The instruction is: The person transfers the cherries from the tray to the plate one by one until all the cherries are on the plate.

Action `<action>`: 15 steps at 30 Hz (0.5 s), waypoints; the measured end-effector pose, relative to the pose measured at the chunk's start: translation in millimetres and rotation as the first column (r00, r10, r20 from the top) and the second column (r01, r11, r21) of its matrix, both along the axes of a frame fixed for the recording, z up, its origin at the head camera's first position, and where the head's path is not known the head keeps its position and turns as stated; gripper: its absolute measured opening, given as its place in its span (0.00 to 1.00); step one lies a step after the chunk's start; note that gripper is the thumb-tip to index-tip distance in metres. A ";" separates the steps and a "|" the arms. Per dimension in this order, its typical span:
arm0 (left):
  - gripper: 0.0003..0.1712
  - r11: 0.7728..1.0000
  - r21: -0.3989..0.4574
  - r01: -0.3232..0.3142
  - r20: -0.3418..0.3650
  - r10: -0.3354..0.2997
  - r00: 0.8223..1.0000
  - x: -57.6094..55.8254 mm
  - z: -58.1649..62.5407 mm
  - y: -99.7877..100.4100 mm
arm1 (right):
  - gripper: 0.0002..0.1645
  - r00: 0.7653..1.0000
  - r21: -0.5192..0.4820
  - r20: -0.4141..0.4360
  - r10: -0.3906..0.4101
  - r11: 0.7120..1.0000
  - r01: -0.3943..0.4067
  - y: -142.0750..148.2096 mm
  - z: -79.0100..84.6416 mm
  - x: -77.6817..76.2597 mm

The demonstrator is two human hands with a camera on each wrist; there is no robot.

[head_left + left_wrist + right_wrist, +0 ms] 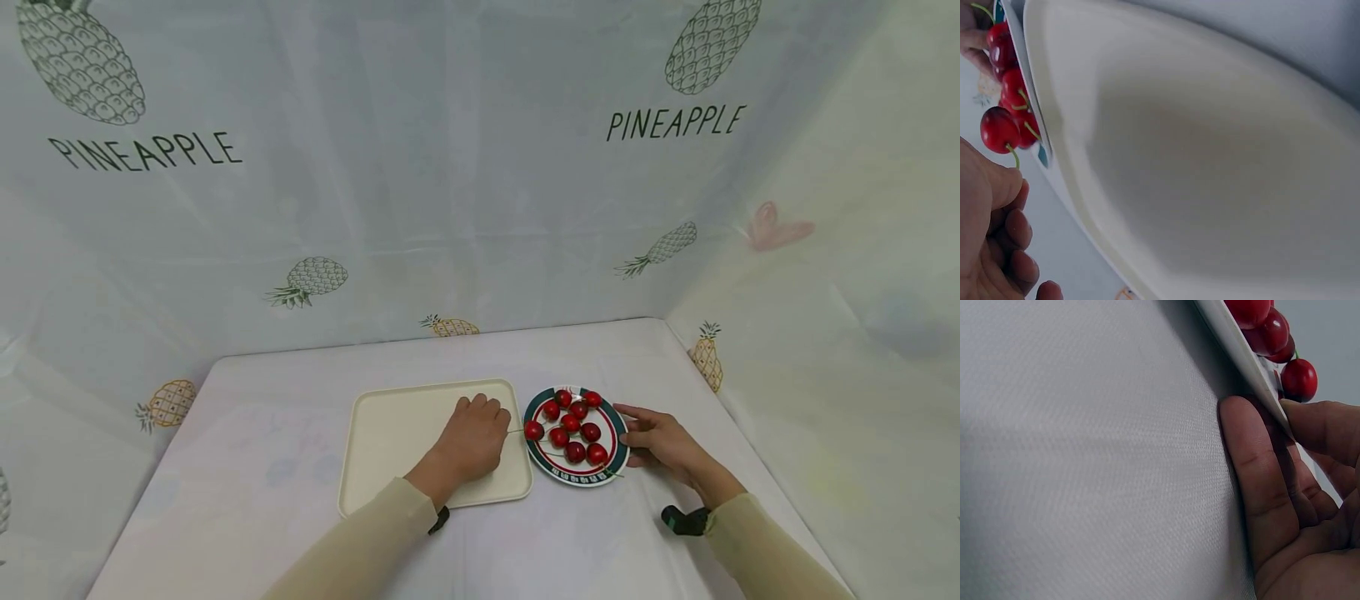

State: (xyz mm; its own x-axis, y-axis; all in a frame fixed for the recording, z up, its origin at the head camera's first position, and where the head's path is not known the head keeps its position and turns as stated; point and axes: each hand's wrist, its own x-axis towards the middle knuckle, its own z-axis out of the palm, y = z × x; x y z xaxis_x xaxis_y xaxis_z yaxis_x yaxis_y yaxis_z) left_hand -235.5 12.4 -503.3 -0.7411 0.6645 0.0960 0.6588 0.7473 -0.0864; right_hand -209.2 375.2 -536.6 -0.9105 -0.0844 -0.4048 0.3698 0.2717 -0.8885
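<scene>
My left hand [474, 440] is over the right part of a cream rectangular tray [401, 421]. Its thumb and index finger pinch the green stem of a red cherry [1000, 129], which hangs at the left edge of the plate in the head view. Several more cherries [575, 452], red to dark red and some with stems, lie on a round white plate [553, 472] with a teal band and a red ring. At the plate's right side, my right hand [671, 448] holds the rim, the thumb at the edge and fingers reaching underneath in the right wrist view.
A pale cloth [247, 467] covers the table, and the plate stands close beside the tray's right edge. Behind the table hangs a light curtain [480, 167] printed with pineapples. Each wrist wears a dark device [684, 521].
</scene>
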 end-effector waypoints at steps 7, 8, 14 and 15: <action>0.12 0.998 -0.054 0.037 0.030 -0.035 0.999 4.7 -1.3 17.6 | 0.39 1.000 -0.015 0.001 0.002 1.000 -0.002 0.4 -0.3 0.5; 0.12 0.997 -0.062 0.041 0.029 -0.040 0.999 5.2 -1.1 19.4 | 0.39 1.000 -0.019 0.002 0.000 1.000 0.000 0.7 -0.3 0.4; 0.12 0.993 -0.097 0.060 0.017 -0.059 0.998 7.8 0.1 28.6 | 0.39 1.000 -0.026 -0.003 0.005 1.000 -0.005 1.7 -0.3 0.2; 0.12 0.993 -0.099 0.061 0.017 -0.060 0.998 7.9 0.1 29.9 | 0.39 1.000 -0.026 -0.004 0.009 1.000 -0.009 1.7 -0.4 0.2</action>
State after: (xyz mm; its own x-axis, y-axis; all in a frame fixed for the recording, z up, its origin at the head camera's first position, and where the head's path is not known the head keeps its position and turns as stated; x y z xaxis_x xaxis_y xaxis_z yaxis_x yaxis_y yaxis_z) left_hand -227.6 42.3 -503.2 -0.7003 0.7137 0.0174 0.7040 0.6944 -0.1490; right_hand -209.0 377.0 -537.0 -0.9111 -0.1031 -0.3990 0.3643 0.2514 -0.8967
